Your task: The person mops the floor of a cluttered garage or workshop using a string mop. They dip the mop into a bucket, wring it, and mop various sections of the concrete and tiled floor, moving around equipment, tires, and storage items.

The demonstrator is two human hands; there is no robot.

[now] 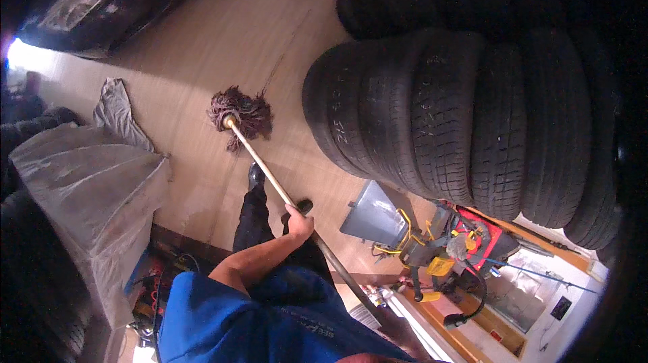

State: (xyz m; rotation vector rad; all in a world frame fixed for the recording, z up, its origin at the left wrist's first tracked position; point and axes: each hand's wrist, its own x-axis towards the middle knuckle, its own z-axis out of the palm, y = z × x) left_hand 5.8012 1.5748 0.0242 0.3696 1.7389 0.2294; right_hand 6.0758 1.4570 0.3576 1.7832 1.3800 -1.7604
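A mop with a brownish-purple string head (241, 113) rests on the light floor ahead of me. Its long handle (266, 172) slants back toward my right side. My left hand (300, 222) is closed round the middle of the handle. In shadow at the lower right, my right hand (393, 326) appears closed at the handle's upper end; its fingers are dim and hard to make out. My dark shoe (256, 175) stands just left of the handle, and a second shoe (305, 207) shows beside my left hand.
Rows of black tyres (432, 113) fill the right side. A grey mop bucket (372, 212) with a yellow frame stands below them. On the left is a bulky object under a translucent plastic sheet (94, 187), with a grey cloth (120, 112) beside it. A dark car (115, 8) is at far left.
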